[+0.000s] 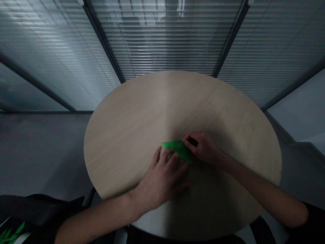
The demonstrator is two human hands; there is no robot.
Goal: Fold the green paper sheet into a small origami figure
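Green paper (180, 147), one piece: bright, broadly triangular in visible outline, lower-left side partly covered by fingers. Location: on the tabletop, right of centre, between the two hands, with one pointed corner toward the left and another toward the near side.

Left hand (164, 174): back uppermost, fingers spread and bent, reaching across the near-left side of the paper. Grip loose, closed on nothing visible; whether every fingertip presses the sheet cannot be told.

Right hand (203, 146): at the far-right edge of the paper, thumb and forefinger brought together in a pinch upon that edge, a dark gap enclosed behind them.

Round table (137, 115): pale wood-grain top, a broad shadow over its near-right part.

Slatted blinds (167, 51): grey, horizontal, in panels behind the table, divided by dark frame bars (104, 42).

Floor (45, 145): grey, left of the table.

Black sleeve (301, 222): on the right arm, at lower right.

Green leaves (12, 234): in the lower-left corner, beside a black item (38, 206) of unclear kind.
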